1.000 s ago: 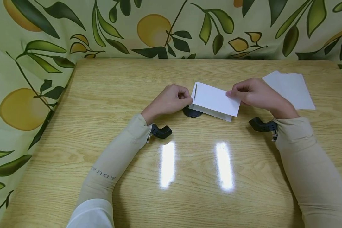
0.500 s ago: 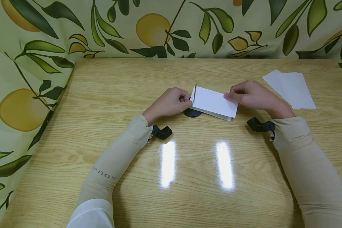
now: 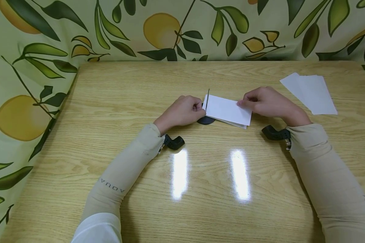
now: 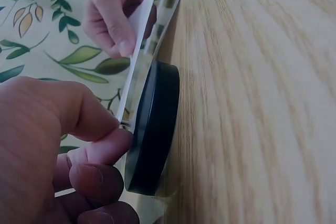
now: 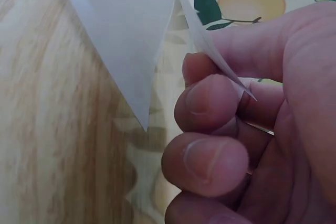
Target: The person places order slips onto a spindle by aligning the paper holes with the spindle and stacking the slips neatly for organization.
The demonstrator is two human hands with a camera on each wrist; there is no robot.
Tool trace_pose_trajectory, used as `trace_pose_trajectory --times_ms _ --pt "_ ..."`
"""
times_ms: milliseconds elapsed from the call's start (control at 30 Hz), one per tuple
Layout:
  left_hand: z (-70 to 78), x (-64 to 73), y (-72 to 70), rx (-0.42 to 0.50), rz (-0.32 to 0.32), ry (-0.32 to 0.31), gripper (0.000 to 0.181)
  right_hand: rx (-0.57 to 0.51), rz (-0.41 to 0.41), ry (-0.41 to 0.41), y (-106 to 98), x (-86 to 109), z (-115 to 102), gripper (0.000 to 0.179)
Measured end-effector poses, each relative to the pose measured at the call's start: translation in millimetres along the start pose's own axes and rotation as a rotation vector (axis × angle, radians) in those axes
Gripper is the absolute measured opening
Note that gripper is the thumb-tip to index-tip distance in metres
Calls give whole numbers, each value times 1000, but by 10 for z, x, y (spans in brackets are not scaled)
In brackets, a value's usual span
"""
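A white paper sheet (image 3: 226,109) is pierced near its left end by a thin upright metal spike (image 3: 208,98), whose tip stands above it. Under it, another white sheet (image 5: 121,40) lies lower, on the spike's round black base (image 4: 155,129). My left hand (image 3: 187,109) pinches the upper sheet's left edge between thumb and curled forefinger, close to the spike. At the right end of that sheet, my right hand (image 3: 266,103) pinches it between thumb and fingers. In the left wrist view a gap shows between the two sheets.
Several loose white sheets (image 3: 316,94) lie overlapping at the table's back right. A patterned cloth (image 3: 161,30) hangs behind the wooden table (image 3: 124,91) and along its left side. Black wrist-worn devices (image 3: 275,133) hang under both sleeves.
Both hands have brought the upper sheet down along the spike, toward the lower sheet. More of the spike now stands out above it. The right hand has shifted slightly left.
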State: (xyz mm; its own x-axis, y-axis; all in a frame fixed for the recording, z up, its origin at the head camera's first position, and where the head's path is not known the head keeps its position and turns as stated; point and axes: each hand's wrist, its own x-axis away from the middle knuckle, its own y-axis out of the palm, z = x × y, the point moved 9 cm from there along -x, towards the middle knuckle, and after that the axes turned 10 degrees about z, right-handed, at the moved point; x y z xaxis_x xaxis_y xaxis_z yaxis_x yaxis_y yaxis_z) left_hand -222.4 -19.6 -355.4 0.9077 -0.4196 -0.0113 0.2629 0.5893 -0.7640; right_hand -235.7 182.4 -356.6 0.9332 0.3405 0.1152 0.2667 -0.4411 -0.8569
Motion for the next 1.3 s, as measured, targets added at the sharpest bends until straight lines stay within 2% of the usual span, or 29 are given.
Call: trace_pose_trajectory --times_ms 367,733,1067,1300 --pt "12 0 21 -67 33 14 22 49 -24 -39 63 4 -30 35" --pt "26 11 21 -118 58 11 22 64 -22 -40 70 9 -36 35" --pt "36 24 4 -124 50 11 23 108 20 -38 -2 2 55 40" --pt "35 53 -57 -121 45 0 24 116 86 -35 -158 68 82 40"
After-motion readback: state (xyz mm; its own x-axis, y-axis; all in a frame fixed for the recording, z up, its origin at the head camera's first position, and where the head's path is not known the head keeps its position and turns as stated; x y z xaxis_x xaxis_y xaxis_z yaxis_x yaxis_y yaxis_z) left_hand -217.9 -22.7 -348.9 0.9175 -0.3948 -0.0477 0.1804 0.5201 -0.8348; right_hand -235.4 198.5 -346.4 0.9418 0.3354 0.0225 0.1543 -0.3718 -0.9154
